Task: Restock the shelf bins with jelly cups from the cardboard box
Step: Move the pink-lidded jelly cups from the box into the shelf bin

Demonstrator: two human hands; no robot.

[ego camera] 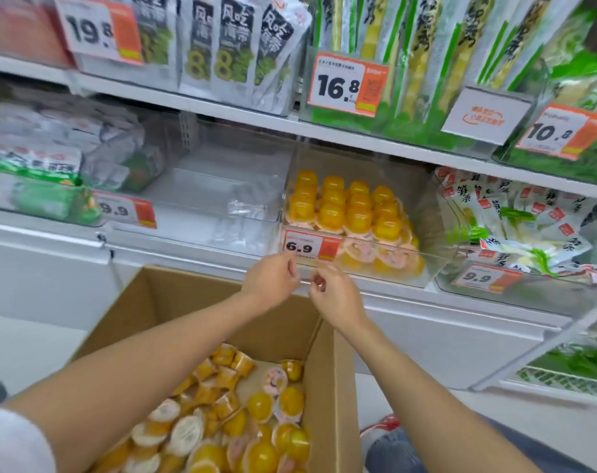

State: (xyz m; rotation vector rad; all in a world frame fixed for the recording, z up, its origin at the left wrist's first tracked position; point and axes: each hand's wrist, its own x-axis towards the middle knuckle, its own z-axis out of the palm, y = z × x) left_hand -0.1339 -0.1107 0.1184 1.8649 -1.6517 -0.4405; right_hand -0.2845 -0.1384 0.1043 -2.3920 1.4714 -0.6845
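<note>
yellow jelly cups [345, 208] stacked inverted in clear shelf bin [437, 213], more loose in open cardboard box [331, 380]

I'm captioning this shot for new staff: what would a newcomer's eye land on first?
The yellow jelly cups stacked in the clear shelf bin at centre stand out, with more lying loose in the open cardboard box below. The left hand and right hand hover close together, fingers curled, at the bin's front edge beside the orange 6.9 price tag.

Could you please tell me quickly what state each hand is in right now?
Left hand: fingers curled at the clear bin's front edge; whether the grip holds anything cannot be told.
Right hand: likewise curled there; cannot be told.
</note>
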